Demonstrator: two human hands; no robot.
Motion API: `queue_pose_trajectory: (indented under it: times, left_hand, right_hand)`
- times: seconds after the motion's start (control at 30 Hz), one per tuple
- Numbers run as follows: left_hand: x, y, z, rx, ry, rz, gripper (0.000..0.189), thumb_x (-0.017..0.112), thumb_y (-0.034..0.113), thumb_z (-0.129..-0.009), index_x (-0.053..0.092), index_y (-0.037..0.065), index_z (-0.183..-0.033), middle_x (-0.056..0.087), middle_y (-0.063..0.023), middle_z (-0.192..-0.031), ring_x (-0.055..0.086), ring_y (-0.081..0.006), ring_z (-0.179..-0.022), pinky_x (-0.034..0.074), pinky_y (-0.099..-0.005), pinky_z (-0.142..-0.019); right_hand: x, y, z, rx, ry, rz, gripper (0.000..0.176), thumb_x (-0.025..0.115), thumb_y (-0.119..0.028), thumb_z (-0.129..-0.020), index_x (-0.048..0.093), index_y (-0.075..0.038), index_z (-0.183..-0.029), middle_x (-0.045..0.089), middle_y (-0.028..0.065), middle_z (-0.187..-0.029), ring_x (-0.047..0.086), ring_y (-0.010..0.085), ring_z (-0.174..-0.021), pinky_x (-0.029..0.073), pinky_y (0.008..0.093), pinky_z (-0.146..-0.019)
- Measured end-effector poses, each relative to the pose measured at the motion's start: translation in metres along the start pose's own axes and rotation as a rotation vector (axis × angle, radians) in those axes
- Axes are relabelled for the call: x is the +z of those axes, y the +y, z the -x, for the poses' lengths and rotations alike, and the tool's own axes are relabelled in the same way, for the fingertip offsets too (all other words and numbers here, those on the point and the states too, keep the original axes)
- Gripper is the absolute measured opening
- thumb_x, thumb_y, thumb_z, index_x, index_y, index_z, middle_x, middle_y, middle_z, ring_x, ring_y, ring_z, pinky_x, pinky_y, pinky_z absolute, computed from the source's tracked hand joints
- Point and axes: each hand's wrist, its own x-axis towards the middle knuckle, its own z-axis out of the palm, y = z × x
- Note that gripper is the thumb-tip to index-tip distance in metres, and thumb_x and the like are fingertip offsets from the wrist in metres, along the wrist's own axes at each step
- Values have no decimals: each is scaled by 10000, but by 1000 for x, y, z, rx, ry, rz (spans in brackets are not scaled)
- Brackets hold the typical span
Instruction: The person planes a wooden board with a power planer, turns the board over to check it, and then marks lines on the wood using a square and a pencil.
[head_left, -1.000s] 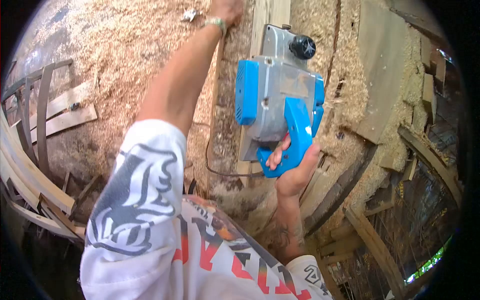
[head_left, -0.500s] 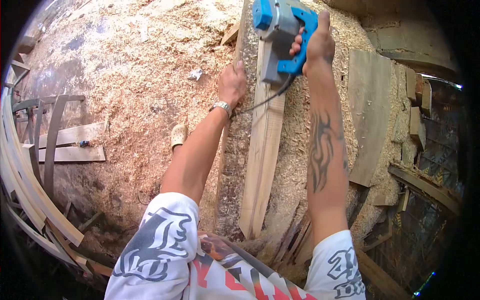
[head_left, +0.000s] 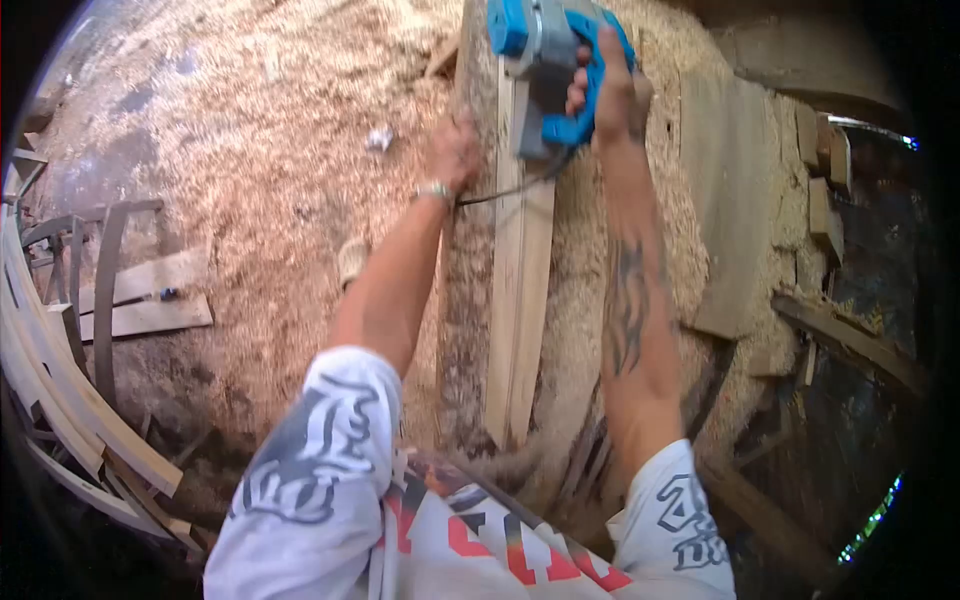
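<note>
My right hand [head_left: 622,95] is wrapped round the blue handle of an electric planer [head_left: 548,40], whose body is grey and blue. The planer rests on a long pale wooden board [head_left: 522,290] with a lengthwise line along it, on a narrow beam strewn with shavings. Left of the board, my left hand [head_left: 455,155] is blurred at the beam's edge, its fingers curled; what they hold, if anything, is hidden. A dark power cord [head_left: 505,192] runs from the planer's rear to my left wrist, which wears a bracelet.
Wood shavings [head_left: 270,130] cover the floor, with a crumpled white scrap [head_left: 379,138] among them. Curved wooden pieces [head_left: 75,385] stand at left near flat boards [head_left: 155,318]. A wide plank [head_left: 735,210] lies at right, with offcuts [head_left: 825,220] beyond. A pale clog [head_left: 352,262] shows behind my left forearm.
The planer and my right hand have shifted slightly left and up in view, partly with the camera's movement. My right hand still grips the handle. The picture is now more blurred.
</note>
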Motion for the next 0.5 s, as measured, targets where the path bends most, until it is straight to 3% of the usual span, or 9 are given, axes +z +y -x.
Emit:
queue_pose_trajectory:
  times: [0.13, 0.23, 0.27, 0.3, 0.37, 0.4, 0.47, 0.5]
  left_hand:
    - [-8, 6, 7, -32, -42, -24, 631, 389, 502, -1070, 662, -66, -1024, 667, -347, -1050, 643, -497, -991, 507, -542, -871]
    - [-13, 10, 5, -42, -109, -34, 488, 386, 366, -1046, 664, -35, -1026, 675, -330, -1009, 655, -497, -942, 512, -558, -814]
    - [-9, 4, -3, -23, -155, -48, 433, 380, 306, -1035, 665, -20, -1025, 675, -325, -992, 660, -498, -920, 513, -565, -788]
    - [-6, -2, -5, -1, -113, -28, 467, 368, 330, -1042, 669, -22, -986, 677, -325, -961, 667, -493, -912, 517, -561, -785]
    - [6, -15, -10, 48, -37, 14, 545, 343, 378, -1055, 677, -25, -907, 681, -327, -900, 682, -483, -894, 524, -553, -781]
    - [25, -54, -32, 283, 18, -198, 530, 336, 384, -1062, 675, -7, -953, 685, -336, -961, 677, -499, -921, 523, -570, -791]
    - [12, -25, -14, 178, 11, -144, 501, 341, 367, -1060, 670, 2, -963, 683, -333, -969, 672, -506, -923, 526, -575, -805]
    - [5, -14, -10, 126, 15, -117, 487, 344, 358, -1059, 668, 7, -967, 683, -332, -973, 669, -509, -923, 528, -577, -812]
  right_hand:
    - [-65, 9, 253, 153, 28, 128, 326, 609, -328, -1052, 646, -64, -865, 511, -19, -499, 482, 87, -416, 352, 257, -424]
    - [-119, 28, 458, 345, 136, 158, 154, 686, -160, -983, 644, -30, -912, 608, 32, -691, 589, 124, -592, 454, 324, -532]
    - [-130, 37, 524, 429, 292, 133, 149, 733, -137, -941, 643, -20, -956, 618, 43, -751, 595, 135, -643, 472, 349, -555]
    - [-155, 42, 584, 520, 226, 153, 168, 762, -82, -910, 638, -13, -1000, 612, 41, -777, 588, 143, -660, 481, 358, -566]
    - [-173, 44, 664, 651, 314, 267, 192, 784, -79, -894, 627, -11, -983, 604, 41, -776, 582, 138, -663, 468, 359, -565]
    - [-182, 51, 679, 640, 275, 258, 191, 786, -82, -892, 626, -11, -968, 602, 42, -768, 582, 140, -658, 468, 359, -566]
    - [-198, 62, 696, 611, 190, 239, 191, 791, -87, -888, 623, -10, -937, 599, 45, -752, 582, 142, -650, 469, 360, -567]
    - [-189, 59, 684, 610, 254, 209, 195, 792, -99, -888, 622, -8, -918, 597, 46, -737, 582, 143, -641, 468, 359, -564]
